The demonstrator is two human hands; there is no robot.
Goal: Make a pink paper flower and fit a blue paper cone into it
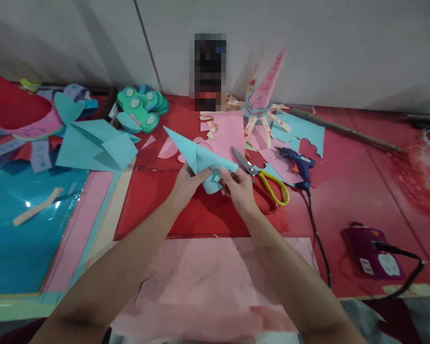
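Note:
Both of my hands grip a light blue paper cone (189,150) above the red work surface, its pointed tip aimed up and to the left. My left hand (187,184) is closed on its lower left side, thumb on top. Around the wide end on the right, my right hand (239,188) pinches the paper, and its thumb comes close to the left one. Just right of that hand lie scissors (272,186) with yellow handles, blades pointing up and left. A blue hot glue gun (297,165) rests beyond them.
A pink paper cone hat (270,81) with paper strips stands at the back. Folded blue paper (96,145) and green frog-like cutouts (139,107) lie left. A purple power socket box (376,253) sits at right, with a cord. A long stick (347,131) lies behind.

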